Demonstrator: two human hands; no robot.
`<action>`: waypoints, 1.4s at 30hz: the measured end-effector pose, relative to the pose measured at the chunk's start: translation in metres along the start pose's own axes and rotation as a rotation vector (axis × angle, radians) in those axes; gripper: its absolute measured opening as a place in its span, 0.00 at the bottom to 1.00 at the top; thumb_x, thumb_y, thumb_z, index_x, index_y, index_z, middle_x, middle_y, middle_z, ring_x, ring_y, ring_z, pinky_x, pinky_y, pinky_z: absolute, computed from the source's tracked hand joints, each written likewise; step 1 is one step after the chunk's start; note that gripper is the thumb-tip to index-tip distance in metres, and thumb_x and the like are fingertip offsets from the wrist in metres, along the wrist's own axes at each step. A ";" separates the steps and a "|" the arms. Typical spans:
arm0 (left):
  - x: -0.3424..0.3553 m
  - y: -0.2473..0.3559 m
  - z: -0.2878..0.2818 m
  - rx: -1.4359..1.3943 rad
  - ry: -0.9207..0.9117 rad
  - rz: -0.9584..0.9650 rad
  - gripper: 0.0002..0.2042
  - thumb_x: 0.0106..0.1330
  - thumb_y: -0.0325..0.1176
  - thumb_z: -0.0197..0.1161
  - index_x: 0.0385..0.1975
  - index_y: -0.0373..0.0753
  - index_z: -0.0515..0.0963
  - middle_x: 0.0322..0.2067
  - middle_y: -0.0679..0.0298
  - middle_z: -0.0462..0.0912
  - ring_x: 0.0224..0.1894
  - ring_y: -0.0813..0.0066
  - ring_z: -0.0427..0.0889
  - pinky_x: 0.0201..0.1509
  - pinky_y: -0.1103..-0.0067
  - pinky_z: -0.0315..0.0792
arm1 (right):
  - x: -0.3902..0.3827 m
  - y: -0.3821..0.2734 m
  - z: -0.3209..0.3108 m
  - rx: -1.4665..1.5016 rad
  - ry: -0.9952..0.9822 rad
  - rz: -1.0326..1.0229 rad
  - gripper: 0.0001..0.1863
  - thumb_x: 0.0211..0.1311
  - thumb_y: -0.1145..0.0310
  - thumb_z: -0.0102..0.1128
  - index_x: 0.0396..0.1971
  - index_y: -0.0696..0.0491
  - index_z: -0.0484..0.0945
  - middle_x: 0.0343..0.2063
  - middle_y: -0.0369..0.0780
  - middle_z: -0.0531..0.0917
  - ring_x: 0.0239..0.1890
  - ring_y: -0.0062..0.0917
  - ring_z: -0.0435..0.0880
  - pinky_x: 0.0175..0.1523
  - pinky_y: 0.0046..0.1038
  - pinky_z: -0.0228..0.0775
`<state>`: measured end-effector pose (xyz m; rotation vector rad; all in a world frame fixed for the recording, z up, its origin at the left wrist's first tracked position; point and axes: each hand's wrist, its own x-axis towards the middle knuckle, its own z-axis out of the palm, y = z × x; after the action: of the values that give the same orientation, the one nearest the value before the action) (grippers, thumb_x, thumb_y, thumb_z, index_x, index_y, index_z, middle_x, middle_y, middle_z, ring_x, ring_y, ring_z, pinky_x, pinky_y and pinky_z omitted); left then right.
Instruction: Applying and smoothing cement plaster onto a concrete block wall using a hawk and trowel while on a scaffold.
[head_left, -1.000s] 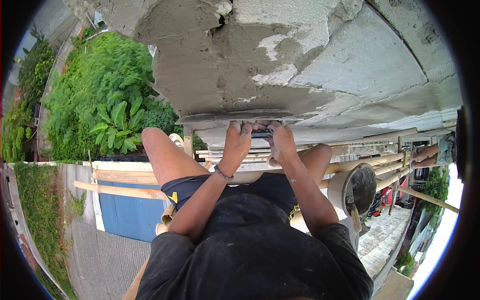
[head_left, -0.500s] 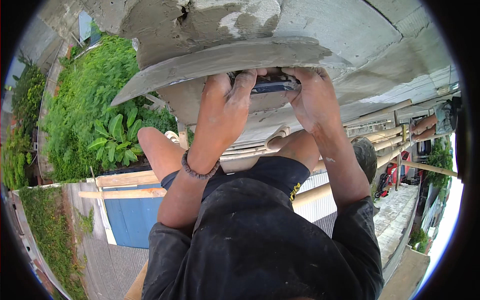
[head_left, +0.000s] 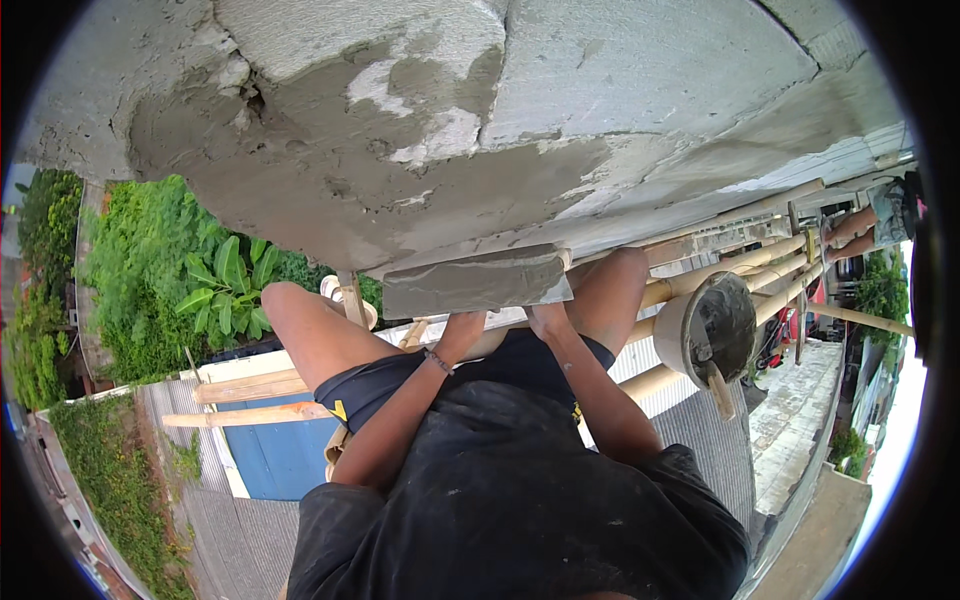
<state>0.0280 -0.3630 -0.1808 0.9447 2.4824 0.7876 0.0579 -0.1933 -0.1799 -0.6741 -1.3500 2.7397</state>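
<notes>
Near yellow-marked shorts (head_left: 375, 380), both hands (head_left: 463, 328) (head_left: 546, 319) hold a mortar-smeared float (head_left: 475, 284).

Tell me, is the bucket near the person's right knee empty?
No, it holds something: a dark grey mix shows inside the bucket, and a handle sticks out over its rim. How deep, I cannot tell.
</notes>
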 end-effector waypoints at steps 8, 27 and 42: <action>0.076 -0.053 0.090 -1.129 0.063 -0.273 0.17 0.64 0.29 0.42 0.52 0.34 0.61 0.55 0.58 0.62 0.56 0.66 0.64 0.55 0.74 0.66 | 0.087 0.033 -0.059 -0.058 0.155 0.247 0.17 0.60 0.55 0.47 0.49 0.41 0.65 0.47 0.30 0.71 0.48 0.24 0.70 0.50 0.35 0.64; 0.098 -0.052 0.089 -0.388 0.088 -0.052 0.18 0.61 0.31 0.43 0.52 0.38 0.64 0.54 0.51 0.64 0.58 0.56 0.59 0.62 0.68 0.53 | 0.123 0.062 -0.102 0.031 0.182 0.133 0.22 0.60 0.62 0.49 0.54 0.44 0.57 0.52 0.35 0.66 0.50 0.24 0.68 0.51 0.30 0.65; 0.106 -0.020 0.066 -1.106 0.216 -0.331 0.13 0.63 0.31 0.49 0.45 0.35 0.68 0.46 0.60 0.72 0.44 0.70 0.71 0.48 0.76 0.66 | 0.113 0.028 -0.077 -0.095 0.260 0.021 0.16 0.63 0.63 0.45 0.48 0.51 0.63 0.43 0.37 0.73 0.44 0.24 0.73 0.47 0.28 0.67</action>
<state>-0.0231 -0.2772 -0.2589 0.0453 1.7637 1.8675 -0.0102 -0.1306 -0.2848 -1.0138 -1.4245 2.5047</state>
